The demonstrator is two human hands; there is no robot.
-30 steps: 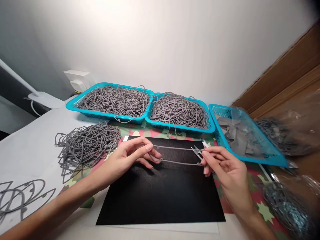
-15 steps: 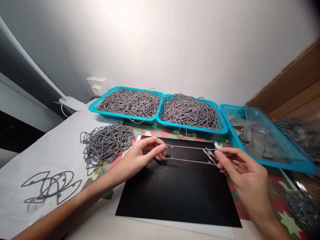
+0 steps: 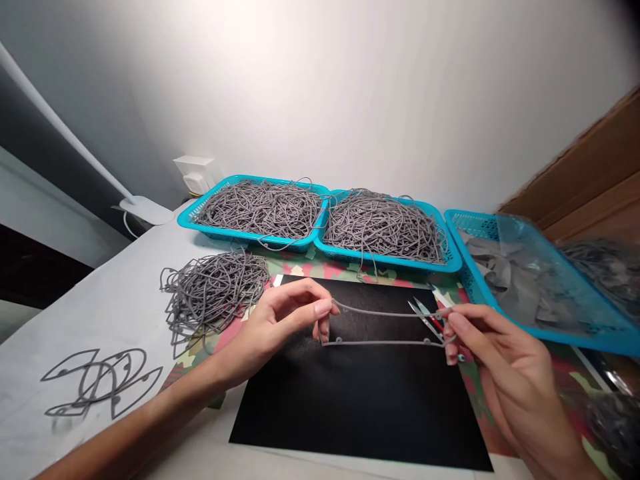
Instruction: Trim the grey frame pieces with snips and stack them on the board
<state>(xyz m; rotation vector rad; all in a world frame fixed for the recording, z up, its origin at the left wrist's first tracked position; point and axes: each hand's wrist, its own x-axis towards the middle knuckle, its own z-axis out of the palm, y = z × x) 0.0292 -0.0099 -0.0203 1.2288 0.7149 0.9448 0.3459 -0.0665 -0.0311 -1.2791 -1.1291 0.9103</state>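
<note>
A thin grey rubber gasket, a loop with small round tabs, is stretched between my hands above a black sheet. My left hand pinches its left end between thumb and fingers. At the other end, my right hand has the loop between thumb and index finger, with other fingers inside it. Tweezers and a red-handled tool lie on the sheet's upper right, partly behind the gasket and right hand. To the left sits a tangled pile of similar grey gaskets.
Two blue baskets heaped with grey gaskets stand against the wall. On the right, another blue basket holds flat grey scraps. Several loose gaskets lie at the left. A lamp base and a cardboard box flank the table.
The gasket has come lower and nearer, its loop spread wider between the hands. My right hand has shifted right and down; my left hand has opened its end of the loop further.
</note>
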